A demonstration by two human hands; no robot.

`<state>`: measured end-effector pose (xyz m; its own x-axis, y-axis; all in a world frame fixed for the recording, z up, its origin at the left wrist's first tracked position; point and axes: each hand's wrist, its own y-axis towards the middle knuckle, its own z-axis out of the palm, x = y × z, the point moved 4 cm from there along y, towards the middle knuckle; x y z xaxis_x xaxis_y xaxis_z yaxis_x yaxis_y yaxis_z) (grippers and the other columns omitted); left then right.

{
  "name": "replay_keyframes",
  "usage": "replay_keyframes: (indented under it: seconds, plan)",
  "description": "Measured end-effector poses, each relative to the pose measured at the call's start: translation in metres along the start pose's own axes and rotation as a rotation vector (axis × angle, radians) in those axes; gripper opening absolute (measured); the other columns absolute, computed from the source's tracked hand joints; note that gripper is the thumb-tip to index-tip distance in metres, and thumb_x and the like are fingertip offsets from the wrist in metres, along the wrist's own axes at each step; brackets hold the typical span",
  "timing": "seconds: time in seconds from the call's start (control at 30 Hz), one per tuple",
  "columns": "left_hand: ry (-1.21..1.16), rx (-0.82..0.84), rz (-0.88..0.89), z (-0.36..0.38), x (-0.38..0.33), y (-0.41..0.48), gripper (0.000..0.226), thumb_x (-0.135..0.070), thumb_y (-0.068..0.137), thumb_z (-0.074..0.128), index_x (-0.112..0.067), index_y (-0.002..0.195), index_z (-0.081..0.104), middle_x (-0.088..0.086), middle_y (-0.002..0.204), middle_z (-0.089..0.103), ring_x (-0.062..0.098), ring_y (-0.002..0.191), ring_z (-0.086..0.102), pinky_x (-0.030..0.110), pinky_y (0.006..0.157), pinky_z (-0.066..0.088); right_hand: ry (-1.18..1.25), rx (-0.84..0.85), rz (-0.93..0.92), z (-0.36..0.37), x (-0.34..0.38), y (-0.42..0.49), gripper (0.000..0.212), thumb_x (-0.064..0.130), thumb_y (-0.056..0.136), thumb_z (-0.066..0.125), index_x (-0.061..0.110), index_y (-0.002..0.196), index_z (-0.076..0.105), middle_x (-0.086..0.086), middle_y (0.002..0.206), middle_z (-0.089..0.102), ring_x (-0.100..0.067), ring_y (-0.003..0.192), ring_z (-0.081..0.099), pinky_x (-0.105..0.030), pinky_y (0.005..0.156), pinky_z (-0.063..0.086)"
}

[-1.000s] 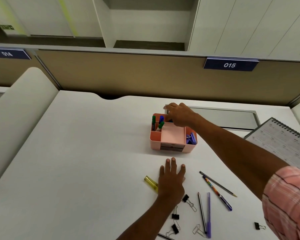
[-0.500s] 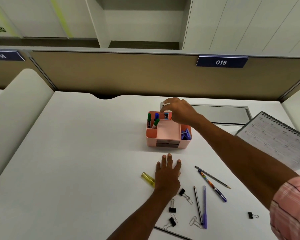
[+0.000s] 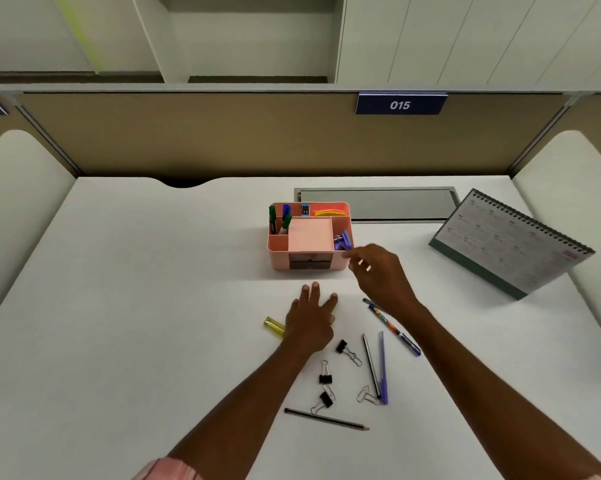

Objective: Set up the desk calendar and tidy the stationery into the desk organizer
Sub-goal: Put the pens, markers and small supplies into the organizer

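1. A translucent yellow highlighter (image 3: pixel 274 326) lies on the white table (image 3: pixel 153 306), one end hidden by the left hand (image 3: pixel 311 323), which rests flat, fingers straight, slightly spread and empty.
2. The pink plastic desk organizer (image 3: pixel 309 263) stands just beyond it, holding green and blue markers (image 3: pixel 286 222).
3. The right hand (image 3: pixel 384 275) hovers beside the organizer's near right corner, fingers loosely curled, holding nothing.
4. The grey spiral-bound desk calendar (image 3: pixel 510 242) stands at far right.
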<state>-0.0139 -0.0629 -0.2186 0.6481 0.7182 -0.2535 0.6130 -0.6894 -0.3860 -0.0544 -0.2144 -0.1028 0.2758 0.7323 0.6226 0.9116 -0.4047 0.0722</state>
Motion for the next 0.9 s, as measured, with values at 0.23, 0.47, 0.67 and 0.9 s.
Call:
replay_keyframes:
  seconds: [0.23, 0.47, 0.67, 0.9]
  plan:
    - [0.017, 0.017, 0.025, 0.007, -0.012, -0.022, 0.056, -0.034, 0.110, 0.038, -0.031, 0.163, 0.021, 0.010, 0.173, 0.003, 0.034, 0.160, 0.003, 0.050, 0.123, 0.029, -0.055, 0.138, 0.161, 0.022, -0.035, -0.080, 0.020, 0.023, 0.095, 0.070, 0.022, 0.114, 0.075, 0.003, 0.101, 0.073, -0.012, 0.092, 0.066, -0.031, 0.088, 0.054]
    - [-0.021, 0.013, 0.035, 0.015, -0.020, -0.046, 0.056, -0.029, 0.107, 0.042, -0.024, 0.161, 0.028, 0.011, 0.172, 0.012, 0.034, 0.159, 0.011, 0.049, 0.123, 0.029, -0.254, 0.253, 0.343, 0.056, -0.056, -0.140, 0.029, 0.032, 0.092, 0.069, 0.026, 0.120, 0.065, 0.002, 0.107, 0.071, -0.019, 0.106, 0.065, -0.032, 0.083, 0.053]
    - [-0.054, -0.005, 0.033, 0.018, -0.025, -0.062, 0.049, -0.030, 0.104, 0.049, -0.017, 0.151, 0.042, 0.014, 0.167, 0.025, 0.035, 0.155, 0.022, 0.047, 0.120, 0.033, -0.331, 0.210, 0.348, 0.070, -0.057, -0.164, 0.032, 0.021, 0.090, 0.065, 0.020, 0.121, 0.058, -0.003, 0.104, 0.067, -0.023, 0.097, 0.065, -0.033, 0.069, 0.051]
    - [-0.286, -0.142, -0.072, 0.003, -0.029, -0.072, 0.034, -0.034, 0.102, 0.053, -0.022, 0.132, 0.063, 0.004, 0.132, 0.064, 0.025, 0.121, 0.061, 0.038, 0.096, 0.053, -0.358, 0.166, 0.389, 0.067, -0.054, -0.165, 0.012, 0.012, 0.094, 0.053, 0.014, 0.105, 0.059, -0.005, 0.096, 0.067, -0.023, 0.087, 0.065, -0.031, 0.063, 0.045]
